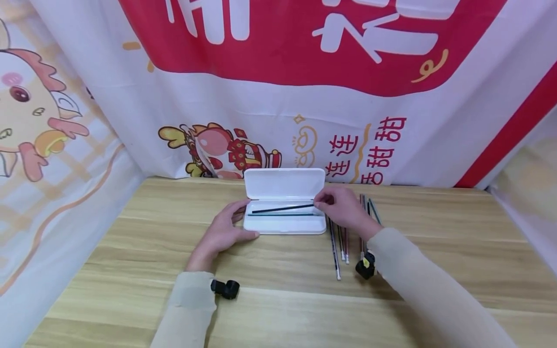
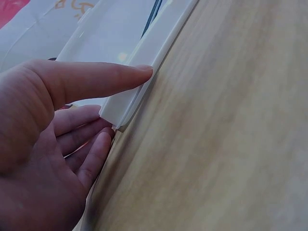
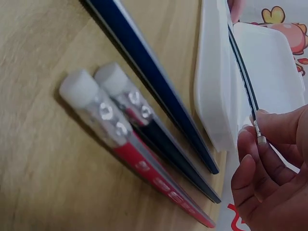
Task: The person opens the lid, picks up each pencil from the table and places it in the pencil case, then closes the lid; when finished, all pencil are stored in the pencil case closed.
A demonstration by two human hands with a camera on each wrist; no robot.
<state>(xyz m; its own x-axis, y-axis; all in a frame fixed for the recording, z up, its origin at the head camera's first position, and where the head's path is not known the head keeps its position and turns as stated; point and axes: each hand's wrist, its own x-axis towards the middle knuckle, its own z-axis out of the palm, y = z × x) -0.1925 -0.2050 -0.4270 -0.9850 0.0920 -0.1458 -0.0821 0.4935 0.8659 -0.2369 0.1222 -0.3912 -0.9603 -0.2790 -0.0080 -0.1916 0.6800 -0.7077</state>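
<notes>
A white pencil case [image 1: 285, 225] lies with its lid [image 1: 285, 183] raised at the back. My left hand [image 1: 223, 228] holds its left end. In the left wrist view the thumb [image 2: 103, 79] lies over the front rim, with the other fingers bent against the end wall. My right hand [image 1: 341, 207] pinches a dark pencil [image 1: 283, 209] by its eraser end at the case's right side. That pencil slants over the case, its far end toward the left. Just in front of it a teal pencil [image 1: 278, 214] lies lengthwise inside the case.
Several pencils lie on the wooden table [image 1: 278, 309] right of the case, partly under my right hand. Among them are a blue pencil [image 3: 149, 72] and a red pencil [image 3: 156, 178] with a white eraser. A printed cloth [image 1: 283, 106] hangs behind the table.
</notes>
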